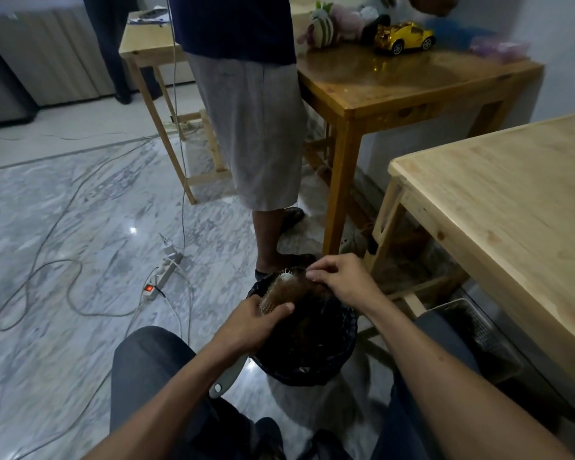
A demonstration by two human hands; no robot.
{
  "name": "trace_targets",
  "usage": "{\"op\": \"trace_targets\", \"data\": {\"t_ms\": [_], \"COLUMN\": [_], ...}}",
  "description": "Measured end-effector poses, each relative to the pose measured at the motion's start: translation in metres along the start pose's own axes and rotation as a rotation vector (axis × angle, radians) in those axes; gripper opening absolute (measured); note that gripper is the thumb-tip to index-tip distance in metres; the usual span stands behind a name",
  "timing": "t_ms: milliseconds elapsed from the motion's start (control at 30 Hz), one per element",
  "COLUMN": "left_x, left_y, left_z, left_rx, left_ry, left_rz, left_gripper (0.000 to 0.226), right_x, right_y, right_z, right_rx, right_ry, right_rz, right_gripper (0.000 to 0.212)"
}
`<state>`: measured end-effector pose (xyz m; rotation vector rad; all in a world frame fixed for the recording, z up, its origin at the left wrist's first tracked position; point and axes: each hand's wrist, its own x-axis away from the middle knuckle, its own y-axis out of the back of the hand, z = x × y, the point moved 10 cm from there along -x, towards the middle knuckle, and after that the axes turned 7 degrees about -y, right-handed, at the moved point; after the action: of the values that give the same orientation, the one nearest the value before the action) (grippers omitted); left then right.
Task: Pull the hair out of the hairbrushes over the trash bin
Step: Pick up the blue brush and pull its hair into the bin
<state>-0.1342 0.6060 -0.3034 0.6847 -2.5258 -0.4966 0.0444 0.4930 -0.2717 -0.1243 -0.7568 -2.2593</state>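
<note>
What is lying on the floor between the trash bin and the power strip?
In the head view, only bare marble floor lies between the trash bin and the power strip.

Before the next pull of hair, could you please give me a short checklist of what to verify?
1. Brush over the bin: ok.
2. Left hand grips the brush at its neck: ok.
3. Right hand pinches at the bristles: ok.
4. Hair actually between the fingertips: cannot tell, too dark.
5. Bin liner open below: ok.
6. Bystander's foot close behind the bin: not ok, mind it.
</note>
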Motion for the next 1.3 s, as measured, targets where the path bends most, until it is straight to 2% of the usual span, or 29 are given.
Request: {"op": "trace_targets", "data": {"t_ms": [33, 133, 233, 367, 533, 633, 667, 700, 767, 800, 833, 1000, 1067, 1133, 1233, 1300], "left_x": [0.002, 0.009, 0.013, 0.009, 0.004, 0.003, 0.003, 0.003, 0.003, 0.005, 0.006, 0.012, 0.012, 0.009, 0.003, -0.001], "left_y": [0.001, 0.003, 0.010, 0.015, 0.007, 0.001, 0.001, 0.001, 0.005, 0.009, 0.014, 0.027, 0.023, 0.020, 0.013, 0.009], "left_z": [-0.001, 0.005, 0.013, 0.009, -0.014, -0.015, -0.016, -0.017, -0.018, -0.018, -0.016, 0.000, 0.000, -0.002, -0.009, -0.017], "left_rx": [-0.001, 0.038, 0.096, 0.107, 0.127, 0.185, 0.203, 0.226, 0.279, 0.295, 0.300, 0.336, 0.380, 0.426, 0.475, 0.470], "left_ry": [-0.002, 0.015, 0.048, 0.045, 0.004, 0.062, 0.079, 0.083, 0.089, 0.097, 0.105, 0.187, 0.206, 0.202, 0.167, 0.099], "left_rz": [0.013, 0.070, 0.079, 0.044, 0.033, 0.101, 0.116, 0.121, 0.104, 0.085, 0.062, 0.006, 0.030, 0.050, 0.109, 0.141], "left_gripper": [0.048, 0.049, 0.041, 0.042, 0.029, 0.047, 0.051, 0.054, 0.054, 0.053, 0.053, 0.047, 0.042, 0.033, 0.016, 0.016], "right_x": [-0.003, -0.007, -0.003, -0.007, -0.009, 0.004, 0.007, 0.007, 0.004, 0.002, 0.000, -0.006, -0.006, -0.006, -0.003, -0.001], "right_y": [0.009, 0.044, 0.072, 0.040, 0.002, -0.025, -0.031, -0.032, -0.027, -0.021, -0.014, 0.020, 0.026, 0.014, -0.009, -0.023], "right_z": [-0.004, -0.019, -0.037, -0.036, -0.007, 0.005, 0.005, 0.005, 0.003, 0.000, -0.005, -0.042, -0.048, -0.043, -0.024, -0.011], "right_rx": [0.013, 0.001, -0.082, 0.051, -0.020, -0.065, -0.043, -0.019, 0.040, 0.042, 0.034, 0.108, 0.113, 0.089, -0.072, -0.144], "right_ry": [-0.049, -0.218, -0.338, -0.339, -0.143, -0.068, -0.058, -0.048, -0.029, -0.044, -0.079, -0.296, -0.336, -0.327, -0.270, -0.216], "right_rz": [-0.076, -0.257, -0.321, -0.097, 0.107, 0.302, 0.334, 0.339, 0.288, 0.244, 0.194, -0.093, -0.136, -0.005, 0.198, 0.293], "right_gripper": [0.008, 0.011, 0.018, 0.029, 0.068, 0.097, 0.097, 0.085, 0.039, 0.023, 0.016, 0.013, 0.014, 0.024, 0.063, 0.081]}}
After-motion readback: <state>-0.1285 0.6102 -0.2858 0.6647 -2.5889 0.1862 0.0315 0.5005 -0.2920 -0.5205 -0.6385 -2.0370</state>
